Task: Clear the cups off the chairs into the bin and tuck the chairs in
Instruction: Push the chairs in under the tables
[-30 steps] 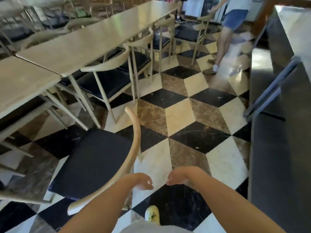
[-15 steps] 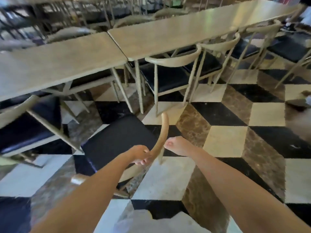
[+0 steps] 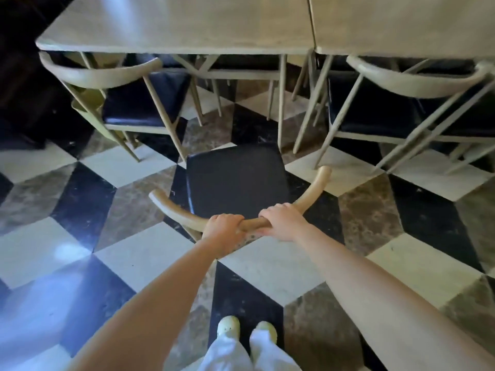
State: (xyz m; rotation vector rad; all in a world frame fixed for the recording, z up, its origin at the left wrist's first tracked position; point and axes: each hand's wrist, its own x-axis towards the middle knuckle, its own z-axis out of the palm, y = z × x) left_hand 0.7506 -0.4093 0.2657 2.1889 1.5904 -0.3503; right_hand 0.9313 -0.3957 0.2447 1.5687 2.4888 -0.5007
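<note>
Wooden curved backrest of the chair (image 3: 235, 180) grasped by left hand (image 3: 224, 229) and right hand (image 3: 284, 222), side by side; seat faces the worktop (image 3: 174, 25).

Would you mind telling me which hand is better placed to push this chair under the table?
Neither alone: the left hand and right hand grip the chair backrest's middle, side by side.
</note>
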